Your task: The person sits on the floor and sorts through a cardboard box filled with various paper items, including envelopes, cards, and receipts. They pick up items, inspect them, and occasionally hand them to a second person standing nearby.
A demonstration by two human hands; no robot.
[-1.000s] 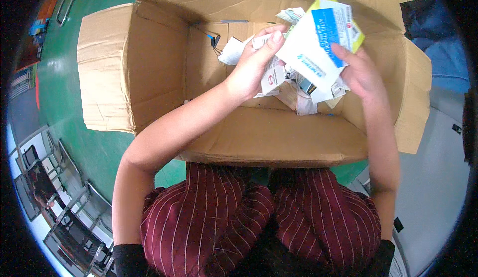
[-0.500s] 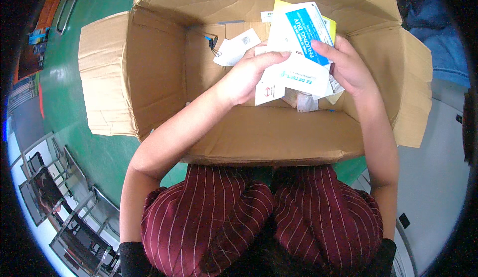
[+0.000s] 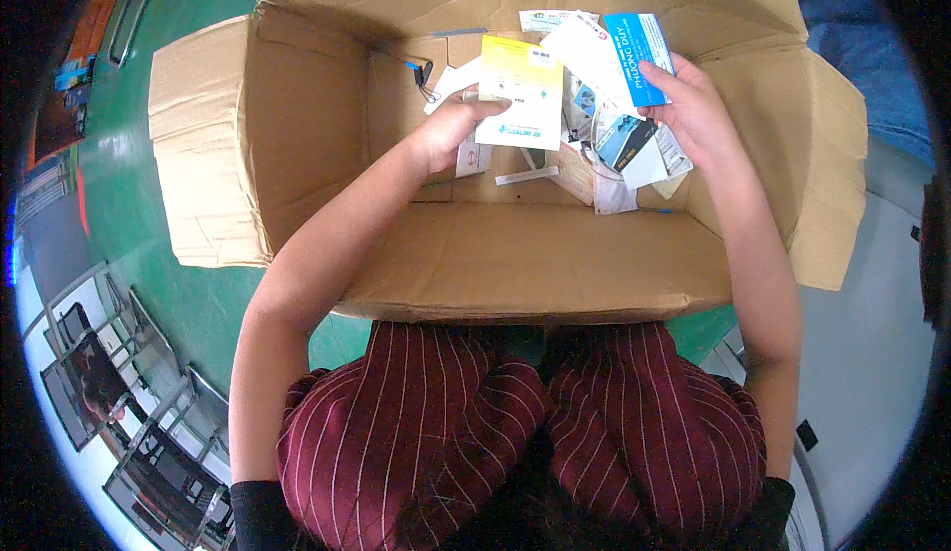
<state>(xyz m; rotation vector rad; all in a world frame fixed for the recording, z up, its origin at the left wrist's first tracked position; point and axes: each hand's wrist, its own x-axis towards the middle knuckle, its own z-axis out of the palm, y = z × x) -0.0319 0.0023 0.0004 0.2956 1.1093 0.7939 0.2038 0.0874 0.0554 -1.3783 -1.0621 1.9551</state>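
My left hand [image 3: 448,133] pinches a yellow-and-white packet [image 3: 523,96] between thumb and fingers, over the middle of a large open cardboard box [image 3: 535,259]. To the right, my right hand [image 3: 696,113] grips a blue-and-white card [image 3: 634,61], its thumb on the blue part. A white sheet [image 3: 591,48] fans out beside that card; whether the same hand holds it I cannot tell. Below the hands, a dark-and-blue printed card [image 3: 626,141] and several papers lie in the box. A small white packet [image 3: 473,150] shows under my left hand.
Near the box's left inner wall lies a thin black cord [image 3: 424,78] with a blue end. A narrow white strip [image 3: 527,176] rests on the box bottom. The box flaps [image 3: 206,140] spread outward, and my legs [image 3: 416,422] are against its near side. Metal-framed chairs [image 3: 149,442] stand at left.
My hands have moved apart. The yellow-and-white packet, earlier behind the blue-and-white card, is now in my left hand, leftward of it. More papers in the box have come into sight.
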